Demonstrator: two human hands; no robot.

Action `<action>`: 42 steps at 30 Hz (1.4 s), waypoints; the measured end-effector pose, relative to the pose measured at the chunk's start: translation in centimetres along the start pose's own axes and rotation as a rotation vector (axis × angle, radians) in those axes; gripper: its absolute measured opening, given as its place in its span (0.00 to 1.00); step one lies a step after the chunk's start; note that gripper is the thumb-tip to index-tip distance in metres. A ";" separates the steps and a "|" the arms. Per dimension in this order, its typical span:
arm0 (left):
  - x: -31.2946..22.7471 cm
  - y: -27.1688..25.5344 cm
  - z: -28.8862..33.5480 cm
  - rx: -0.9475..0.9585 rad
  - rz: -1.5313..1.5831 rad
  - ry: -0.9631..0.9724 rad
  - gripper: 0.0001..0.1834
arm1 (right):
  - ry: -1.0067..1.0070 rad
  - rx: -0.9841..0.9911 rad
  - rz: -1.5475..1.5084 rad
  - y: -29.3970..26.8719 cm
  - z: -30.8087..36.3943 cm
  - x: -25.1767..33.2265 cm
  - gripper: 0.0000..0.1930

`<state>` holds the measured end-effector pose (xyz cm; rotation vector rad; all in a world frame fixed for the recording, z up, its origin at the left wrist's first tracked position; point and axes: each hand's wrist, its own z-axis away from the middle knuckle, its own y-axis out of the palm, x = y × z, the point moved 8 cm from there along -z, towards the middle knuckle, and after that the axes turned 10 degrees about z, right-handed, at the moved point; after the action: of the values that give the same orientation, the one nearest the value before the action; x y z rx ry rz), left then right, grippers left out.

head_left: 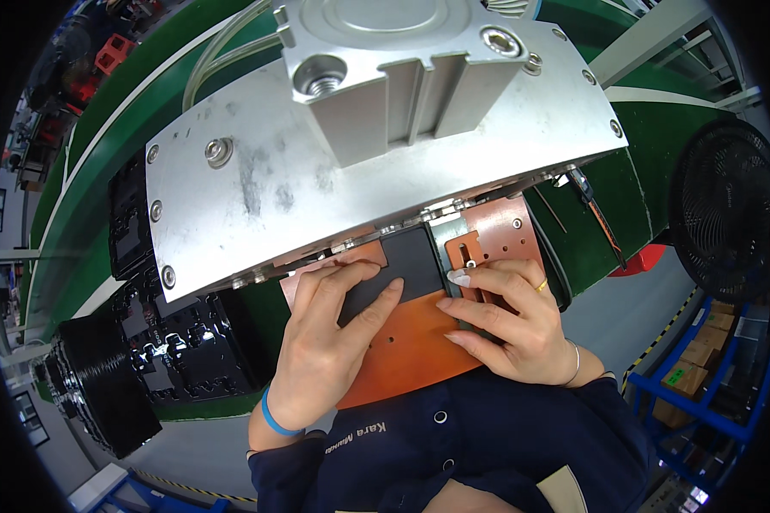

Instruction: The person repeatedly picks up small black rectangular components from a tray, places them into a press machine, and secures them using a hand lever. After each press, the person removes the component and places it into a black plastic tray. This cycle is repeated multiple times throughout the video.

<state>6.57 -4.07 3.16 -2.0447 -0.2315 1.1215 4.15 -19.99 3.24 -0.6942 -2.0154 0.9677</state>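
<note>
A flat dark grey sheet (412,258) lies on an orange base plate (411,355), its far end under the silver press. My left hand (329,329) rests over the sheet's left part, thumb on the sheet and index fingertip by a copper-coloured guide block (370,254). The fingers are spread, not closed round anything. My right hand (513,321) is at the sheet's right edge, fingers apart; the index fingertip, with a whitish wrap, touches near a slotted copper-coloured block (463,250), and the thumb lies over the orange plate. The sheet's left edge is partly hidden by my left hand.
The press's thick metal plate (231,197) and cylinder (411,94) overhang my fingers. Black moulded trays (188,342) stand at the left on the green bench. A cutter-like tool (595,205), a black fan (723,209) and a blue rack (701,410) are at the right.
</note>
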 end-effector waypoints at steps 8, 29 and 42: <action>-0.2 0.0 -0.1 0.030 -0.034 0.009 0.25 | -0.080 0.148 0.167 1.0 0.1 1.2 0.25; -0.3 0.1 -0.2 0.054 -0.043 -0.005 0.25 | -0.067 0.163 0.240 1.5 0.3 1.3 0.26; -0.3 0.1 -0.2 0.043 -0.041 0.010 0.24 | -0.075 0.152 0.250 1.4 0.3 1.5 0.26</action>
<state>6.54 -4.33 3.33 -1.9985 -0.2404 1.0821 3.27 -18.19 2.57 -0.8504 -1.9252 1.2955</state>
